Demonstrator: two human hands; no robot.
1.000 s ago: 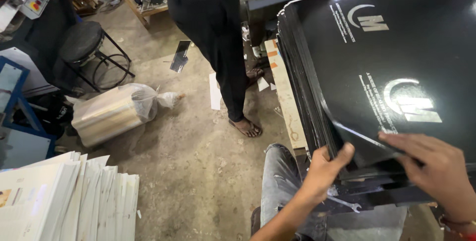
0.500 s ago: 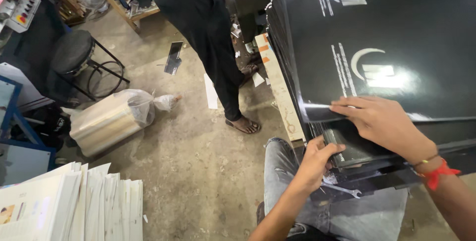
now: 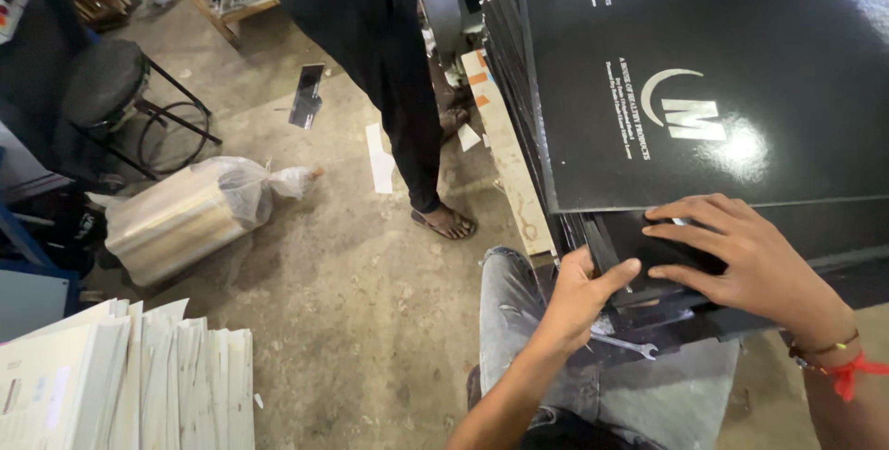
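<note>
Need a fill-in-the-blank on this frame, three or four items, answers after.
1. The right hand lies flat on a stack of glossy ____ printed sheets.
2. The left hand grips the stack's near ____ corner.
3. The right wrist wears a ____ thread band.
4. On the concrete floor, a clear plastic-wrapped bundle lies near a round black ____.

Missing words: black; left; red; stool
</note>
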